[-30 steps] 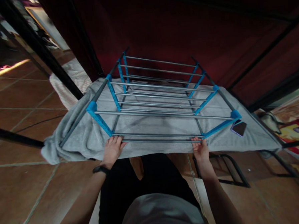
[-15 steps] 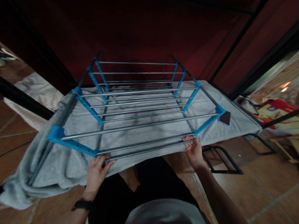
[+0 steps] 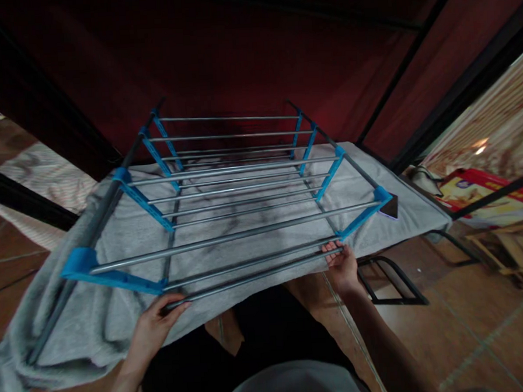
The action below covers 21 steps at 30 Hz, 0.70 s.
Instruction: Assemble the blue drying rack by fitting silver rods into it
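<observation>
A rack [image 3: 232, 236] of grey metal tubes and blue plastic brackets lies on a grey blanket [image 3: 407, 223] spread over a low surface. Along its front edge runs a loose-looking metal rod [image 3: 257, 276], just in front of the rack's lowest front bar. My left hand [image 3: 156, 321] pinches the left end of this rod, near the lower tip of the front left bracket. At the other end, my right hand [image 3: 342, 268] has its fingers curled around the rod from below, beside the front right bracket. Whether the rod's ends are fixed cannot be made out.
A dark flat rectangular object [image 3: 390, 207] lies by the right front corner. Behind the rack stands a dark red panel [image 3: 236, 57]. A black metal frame [image 3: 393, 280] is on the tiled floor at right, near a red and yellow box [image 3: 484, 193].
My left hand has moved left and toward me with the rod's left end, which now sits further from the bracket. My right hand keeps its grip. The view has shifted slightly.
</observation>
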Available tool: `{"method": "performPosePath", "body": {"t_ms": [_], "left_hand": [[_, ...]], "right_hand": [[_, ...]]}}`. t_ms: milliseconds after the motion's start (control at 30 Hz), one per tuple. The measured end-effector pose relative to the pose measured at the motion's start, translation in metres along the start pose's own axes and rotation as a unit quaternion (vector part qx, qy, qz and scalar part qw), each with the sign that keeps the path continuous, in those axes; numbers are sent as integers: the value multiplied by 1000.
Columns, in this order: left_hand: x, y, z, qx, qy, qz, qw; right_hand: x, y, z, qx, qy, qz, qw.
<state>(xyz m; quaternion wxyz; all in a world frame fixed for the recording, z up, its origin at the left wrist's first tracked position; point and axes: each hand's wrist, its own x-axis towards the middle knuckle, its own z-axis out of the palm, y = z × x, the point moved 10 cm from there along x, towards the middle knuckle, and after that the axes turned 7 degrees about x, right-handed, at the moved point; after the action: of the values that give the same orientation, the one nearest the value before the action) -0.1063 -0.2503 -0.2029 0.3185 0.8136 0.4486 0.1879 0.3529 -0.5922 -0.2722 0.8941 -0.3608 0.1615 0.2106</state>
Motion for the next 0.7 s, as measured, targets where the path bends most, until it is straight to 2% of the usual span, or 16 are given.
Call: {"method": "performPosePath", "body": {"t_ms": [133, 233, 300, 400, 467, 700], "left_hand": [[1, -10, -7, -63, -16, -78, 995], [-4, -22, -10, -136, -8, -156, 978], [-12, -33, -11, -202, 18, -217, 955], [-25, -44, -9, -308, 66, -285, 905], [-29, -45, -3, -355, 69, -301, 882], [-30, -41, 14, -468, 57, -305, 828]], "right_hand": [[4, -3, 4, 3, 8, -2, 1000], [7, -3, 6, 1, 3, 5, 1000], [8, -2, 6, 1, 4, 12, 1000], [9, 0, 5, 0, 11, 14, 1000], [9, 1, 3, -1, 18, 13, 1000], [9, 2, 5, -15, 22, 19, 999]]}}
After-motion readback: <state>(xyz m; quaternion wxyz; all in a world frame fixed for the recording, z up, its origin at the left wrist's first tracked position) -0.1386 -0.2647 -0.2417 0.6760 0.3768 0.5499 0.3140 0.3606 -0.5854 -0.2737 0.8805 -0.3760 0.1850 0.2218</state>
